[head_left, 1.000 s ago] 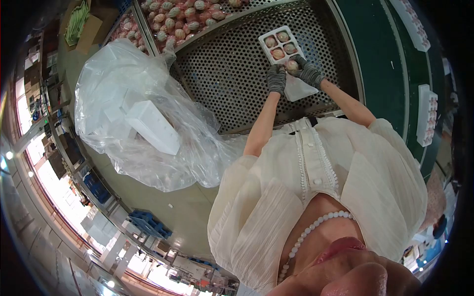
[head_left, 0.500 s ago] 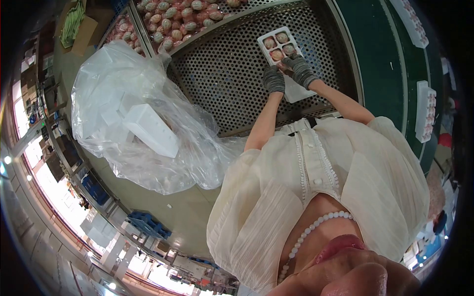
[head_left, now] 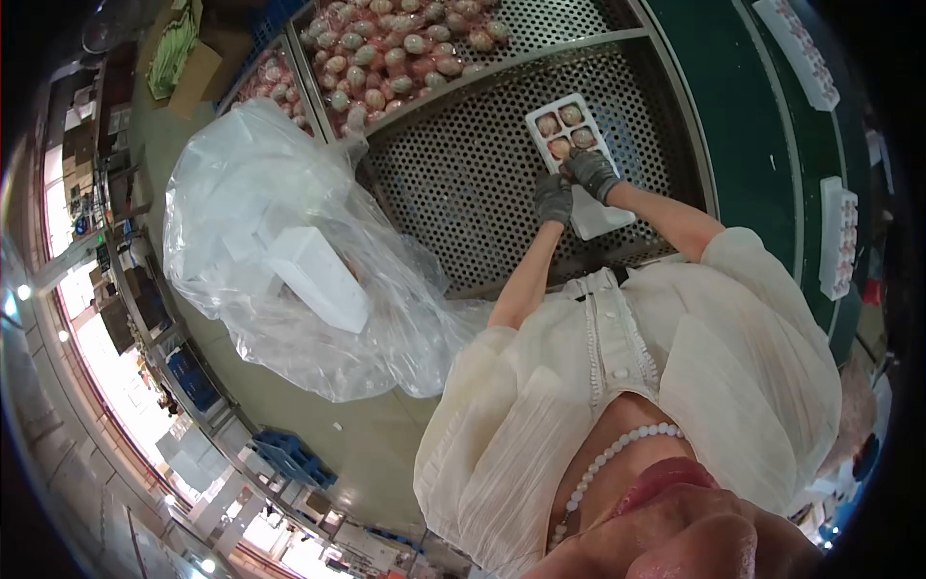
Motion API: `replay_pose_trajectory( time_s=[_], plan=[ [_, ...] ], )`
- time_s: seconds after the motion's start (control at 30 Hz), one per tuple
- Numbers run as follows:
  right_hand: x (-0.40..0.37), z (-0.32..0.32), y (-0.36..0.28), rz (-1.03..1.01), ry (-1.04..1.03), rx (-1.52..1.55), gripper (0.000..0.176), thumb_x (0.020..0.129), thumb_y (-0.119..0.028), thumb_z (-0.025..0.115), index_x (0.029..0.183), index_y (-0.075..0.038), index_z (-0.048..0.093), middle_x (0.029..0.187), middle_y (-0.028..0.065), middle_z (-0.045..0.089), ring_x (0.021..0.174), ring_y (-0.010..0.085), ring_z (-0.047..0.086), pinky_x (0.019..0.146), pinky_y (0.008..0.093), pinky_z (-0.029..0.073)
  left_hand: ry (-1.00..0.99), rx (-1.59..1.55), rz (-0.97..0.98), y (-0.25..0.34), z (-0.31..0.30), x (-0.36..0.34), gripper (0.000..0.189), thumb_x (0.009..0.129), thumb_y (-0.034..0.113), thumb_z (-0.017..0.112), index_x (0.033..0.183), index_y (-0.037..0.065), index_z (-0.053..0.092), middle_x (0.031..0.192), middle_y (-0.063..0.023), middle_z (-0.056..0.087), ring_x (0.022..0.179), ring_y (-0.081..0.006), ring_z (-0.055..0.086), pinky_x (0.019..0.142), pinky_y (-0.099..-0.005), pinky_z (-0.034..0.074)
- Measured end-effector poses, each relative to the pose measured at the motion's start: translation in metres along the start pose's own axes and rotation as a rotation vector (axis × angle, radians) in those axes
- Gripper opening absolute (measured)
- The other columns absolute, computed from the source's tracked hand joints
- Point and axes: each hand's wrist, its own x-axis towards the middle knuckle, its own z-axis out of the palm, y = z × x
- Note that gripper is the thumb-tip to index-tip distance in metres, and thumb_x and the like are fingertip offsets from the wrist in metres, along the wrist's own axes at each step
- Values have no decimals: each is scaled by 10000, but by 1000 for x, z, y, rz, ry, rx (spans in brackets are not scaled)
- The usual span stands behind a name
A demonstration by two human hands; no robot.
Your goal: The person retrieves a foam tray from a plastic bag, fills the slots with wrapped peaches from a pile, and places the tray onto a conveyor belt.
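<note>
A white foam tray (head_left: 603,217) lies on the perforated metal table (head_left: 463,174). Several pinkish round fruits (head_left: 559,121) fill its far pockets. My right hand (head_left: 592,174), in a grey glove, is bent down over the tray's middle row, its fingers closed on a fruit that is mostly hidden under them. My left hand (head_left: 553,198), also gloved, is curled against the tray's left edge and steadies it. The near part of the tray holds nothing.
A heap of loose fruits (head_left: 395,53) fills the bin beyond the table. A big clear plastic bag (head_left: 251,212) with white foam trays (head_left: 318,275) stands on the left. Filled trays (head_left: 837,232) ride a green conveyor (head_left: 762,125) on the right.
My right hand carried a fruit from above the tray's edge down into a pocket. Both hands and the tray sit lower in view as my head tilted.
</note>
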Motion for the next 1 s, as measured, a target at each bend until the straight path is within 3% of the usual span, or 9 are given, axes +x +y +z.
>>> replay_pose_trajectory(
  time_s=[0.1, 0.2, 0.3, 0.37, 0.53, 0.63, 0.8, 0.87, 1.0],
  plan=[
    [9, 9, 19, 7, 119, 123, 96, 663, -157, 544, 650, -63, 556, 787, 133, 542, 655, 251, 535, 558, 343, 435, 129, -482, -244, 10, -12, 0, 296, 726, 256, 519, 756, -38, 517, 774, -182, 525, 744, -290, 492, 685, -374, 389],
    [30, -5, 33, -70, -201, 137, 140, 650, -162, 584, 755, -70, 583, 693, 114, 567, 657, 253, 546, 597, 350, 437, -36, -473, -469, 14, -13, 3, 485, 637, 302, 628, 943, -30, 453, 893, -189, 496, 861, -299, 480, 748, -361, 379],
    [51, -21, 56, 110, 474, 593, 171, 699, -140, 564, 839, -42, 570, 776, 117, 575, 697, 255, 548, 647, 323, 441, -291, -330, -511, 9, -11, 24, 514, 641, 287, 624, 995, -29, 424, 932, -178, 490, 871, -283, 478, 726, -361, 399],
    [86, -54, 67, 152, 434, 961, 238, 730, -138, 548, 950, -46, 536, 903, 119, 566, 791, 229, 546, 680, 290, 452, -503, -252, -475, 2, -13, 40, 519, 669, 260, 594, 1050, -23, 385, 1033, -175, 449, 920, -265, 456, 699, -354, 426],
    [186, -121, 79, 328, 232, 383, 372, 762, -20, 432, 1132, -43, 402, 1163, 131, 408, 974, 231, 475, 832, 302, 397, -403, -497, -402, -27, 31, 39, 659, 647, 304, 583, 1147, -26, 310, 1175, -178, 349, 1063, -277, 361, 837, -350, 349],
    [286, -42, 117, 209, 314, -23, 474, 770, -177, 483, 1204, -107, 305, 1282, 83, 241, 1138, 233, 304, 911, 346, 322, -317, -367, -432, -27, 30, 37, 809, 596, 342, 613, 1211, -24, 236, 1212, -206, 308, 1149, -312, 256, 961, -326, 178],
    [341, -30, 112, 187, 77, 15, 504, 729, -112, 481, 1204, -120, 313, 1292, 92, 221, 1157, 236, 276, 929, 344, 295, -243, -603, -308, -34, 40, 39, 691, 590, 373, 617, 1111, 0, 359, 1084, -196, 407, 1001, -325, 393, 783, -378, 363],
    [360, -17, 119, 242, 97, 208, 480, 724, -102, 485, 1182, -118, 342, 1243, 108, 295, 1097, 253, 345, 884, 354, 334, -221, -1321, -632, -27, 42, 41, 598, 579, 315, 648, 1032, 6, 408, 991, -175, 458, 864, -316, 466, 679, -372, 399],
    [332, -34, 126, 258, 189, 628, 426, 742, -215, 514, 1118, -55, 394, 1034, 131, 488, 872, 265, 515, 722, 364, 446, -266, -525, -341, -21, 21, 39, 526, 628, 189, 638, 1051, -15, 402, 981, -134, 490, 866, -225, 487, 718, -329, 414]
  ],
)
